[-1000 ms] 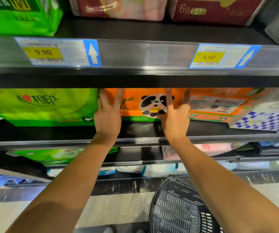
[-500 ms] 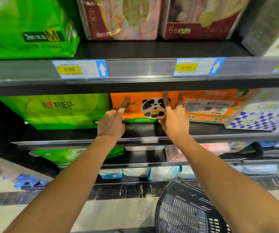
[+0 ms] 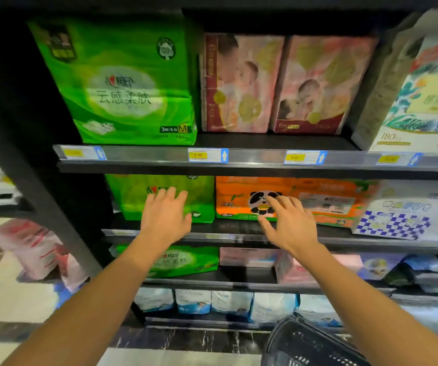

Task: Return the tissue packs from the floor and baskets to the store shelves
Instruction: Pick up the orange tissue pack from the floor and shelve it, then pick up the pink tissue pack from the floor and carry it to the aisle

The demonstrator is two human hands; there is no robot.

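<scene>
The orange pack with the panda face sits on the middle shelf, upright between a green pack and a second orange pack, so this one looks shelved. Both hands are empty: the left hand has straight, loosely spread fingers in front of the green pack, and the right hand is spread in front of the panda print — whether either touches the wrapping I cannot tell. More seems left to do: a pink-and-white pack appears to lie on the floor at left, and a black basket shows at the bottom edge, its contents out of view. As for writing, the big green pack on the upper shelf reads 云感柔肤 and "M", a yellow price tag reads 9.90, a red-and-pink pack shows a "6" — and the white pack at right reads "180".
</scene>
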